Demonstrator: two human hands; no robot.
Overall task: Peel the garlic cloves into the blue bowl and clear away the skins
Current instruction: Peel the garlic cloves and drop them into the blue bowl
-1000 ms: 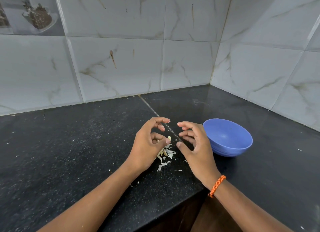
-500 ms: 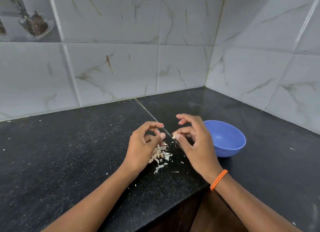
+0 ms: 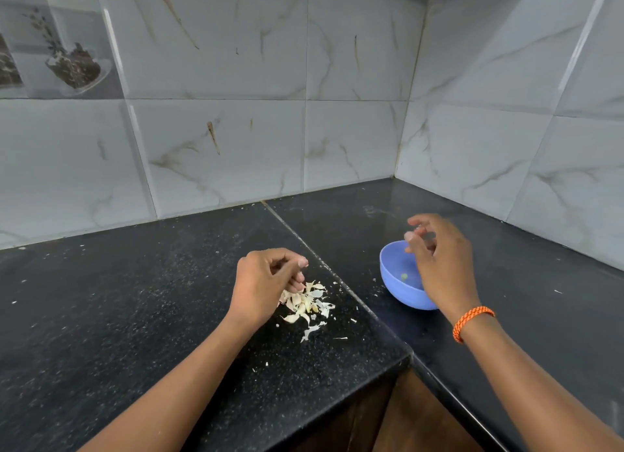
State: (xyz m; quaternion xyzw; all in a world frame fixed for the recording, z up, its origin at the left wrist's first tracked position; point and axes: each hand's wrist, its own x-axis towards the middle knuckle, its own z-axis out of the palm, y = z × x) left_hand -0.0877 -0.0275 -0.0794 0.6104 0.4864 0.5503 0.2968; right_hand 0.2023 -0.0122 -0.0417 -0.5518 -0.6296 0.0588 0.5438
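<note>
The right hand [image 3: 439,262] hovers over the blue bowl [image 3: 396,282], fingers loosely spread, holding nothing. The left hand [image 3: 261,286], fingers curled, touches the garlic skins [image 3: 305,304] piled on the tabletop [image 3: 135,316].

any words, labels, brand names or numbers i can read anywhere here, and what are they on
None: no readable text shows in this view.
The blue bowl is plain, with no mark visible.
The orange wristband is braided cord, no lettering.
The picture tile on the wall shows a plant image only, no words.
The black countertop and the marble tiles bear only specks and veins.
</note>
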